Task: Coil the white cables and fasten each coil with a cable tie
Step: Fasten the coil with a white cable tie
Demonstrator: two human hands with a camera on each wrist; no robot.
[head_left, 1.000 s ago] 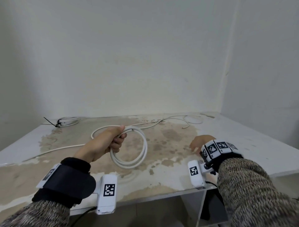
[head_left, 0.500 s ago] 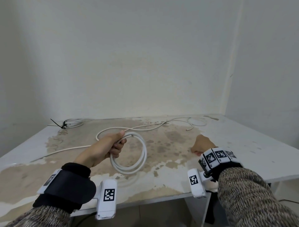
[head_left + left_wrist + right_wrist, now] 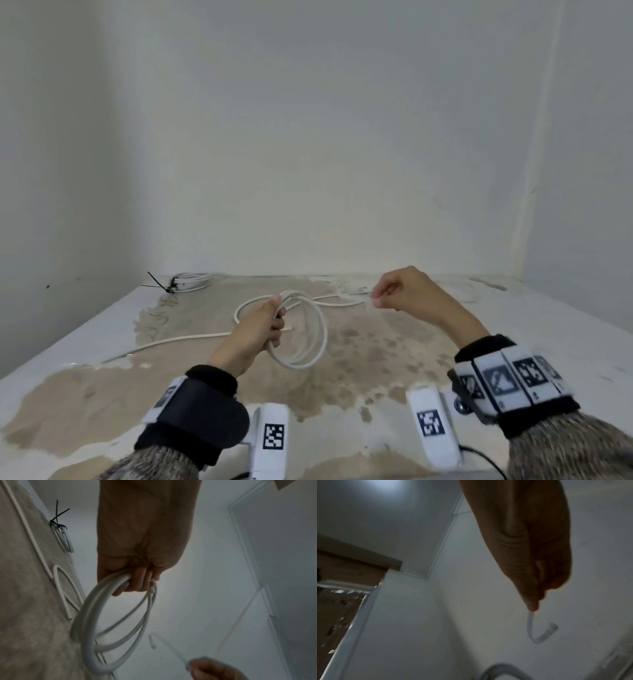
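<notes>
My left hand grips a coil of white cable of several loops, held just above the table; in the left wrist view my fingers curl round the coil. My right hand is raised to the right of the coil and pinches a thin translucent cable tie between thumb and fingertip. The tie's curled end hangs a short way from the coil, not touching it.
A loose white cable trails across the stained table to the left. Another loose white cable lies behind the coil. A coil bound with a black tie sits at the back left, by the wall.
My right hand has lifted off the table at the right and moved up and left toward the coil, now pinching a tie. The left hand keeps its grip on the coil.
</notes>
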